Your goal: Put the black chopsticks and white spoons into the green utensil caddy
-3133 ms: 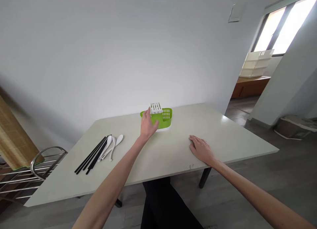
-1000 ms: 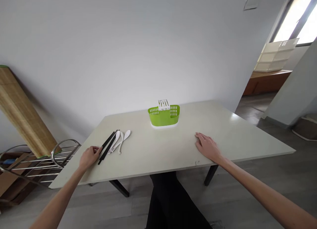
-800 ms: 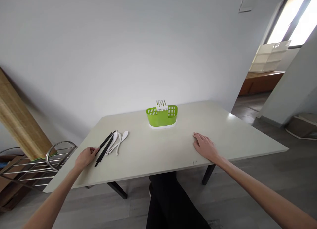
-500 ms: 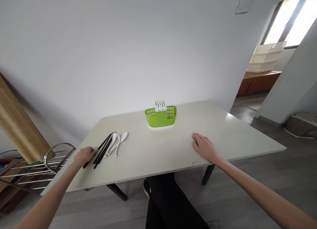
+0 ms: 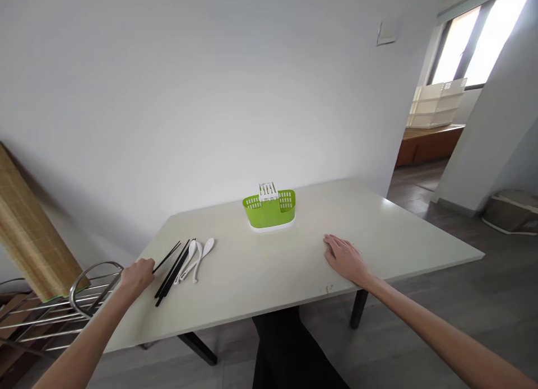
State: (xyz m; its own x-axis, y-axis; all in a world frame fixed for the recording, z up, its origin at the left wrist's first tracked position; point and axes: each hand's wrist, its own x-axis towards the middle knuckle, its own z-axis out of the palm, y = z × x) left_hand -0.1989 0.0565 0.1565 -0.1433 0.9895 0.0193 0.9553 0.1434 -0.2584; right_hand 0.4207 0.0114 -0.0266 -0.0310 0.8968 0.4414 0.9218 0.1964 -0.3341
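Now my left hand [image 5: 138,274] is curled around slim black chopsticks [image 5: 167,256], while my right hand [image 5: 344,259] rests palm-down, fingers loosely extended, on the smooth white table [image 5: 260,271].

I'm gripping slim black chopsticks [image 5: 167,256], plain, no print showing. Loose long black chopsticks [image 5: 172,274] are matching. Glossy curved spoons [image 5: 199,255] are reading white. Oval green plastic basket [image 5: 271,215] is showing a grid-hole pattern, white base [image 5: 273,228], white slotted top [image 5: 268,197]. I'm facing a pale off-white flat tabletop [image 5: 260,274]; wearing solid black trousers [image 5: 286,352].
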